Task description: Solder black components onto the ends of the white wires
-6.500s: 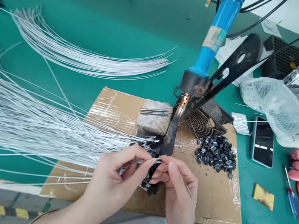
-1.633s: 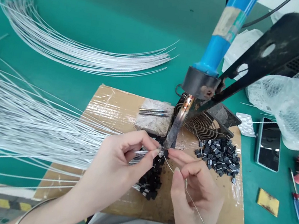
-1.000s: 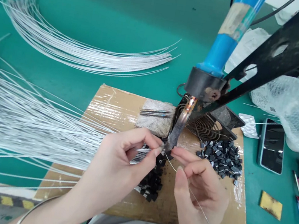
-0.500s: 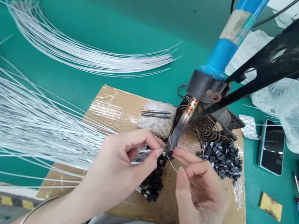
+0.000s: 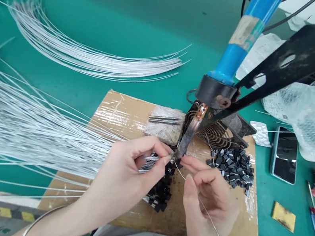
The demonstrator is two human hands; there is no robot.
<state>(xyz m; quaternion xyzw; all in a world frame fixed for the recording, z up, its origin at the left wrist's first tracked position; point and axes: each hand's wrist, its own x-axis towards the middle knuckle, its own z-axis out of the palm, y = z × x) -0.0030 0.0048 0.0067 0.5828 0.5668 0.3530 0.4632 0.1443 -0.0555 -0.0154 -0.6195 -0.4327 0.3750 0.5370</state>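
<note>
The left hand point(image 5: 133, 172) pinches a small piece point(image 5: 172, 159), mostly hidden, beside the soldering iron point(image 5: 233, 62) just beyond; the right hand point(image 5: 212, 201) lightly grips solder wire point(image 5: 180, 172) leading there. Soldering seems the step; next calls for steadiness.

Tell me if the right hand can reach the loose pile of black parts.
Likely yes: the pile of black parts lies just beyond the right hand with nothing visible between, though that hand holds a thin wire.
</note>
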